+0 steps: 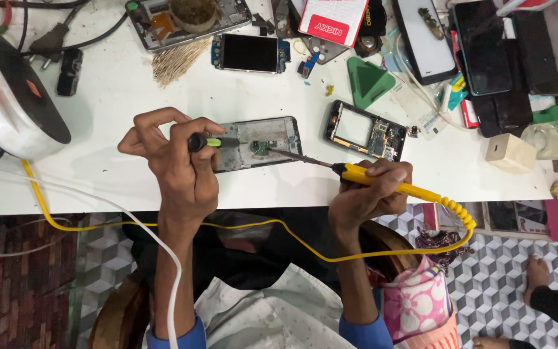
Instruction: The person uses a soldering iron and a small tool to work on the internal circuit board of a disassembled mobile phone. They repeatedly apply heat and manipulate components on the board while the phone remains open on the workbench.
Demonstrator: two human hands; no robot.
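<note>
An opened phone [272, 132] lies face down on the white table [117, 97], with a small green circuit board [259, 147] exposed in it. My left hand [179, 158] grips a black and green screwdriver [211, 141] whose tip points at the board. My right hand [369, 194] holds a yellow soldering iron [382, 181]; its thin metal tip reaches left to the board. A yellow cord [253, 226] runs from the iron under the table edge.
A second opened phone frame [366, 131] lies right of the first. More phones and screens, a green triangular pick [369, 81], a red and white box [332, 21] and a white round lamp base [8, 97] crowd the table. Another person's foot [537, 271] is at lower right.
</note>
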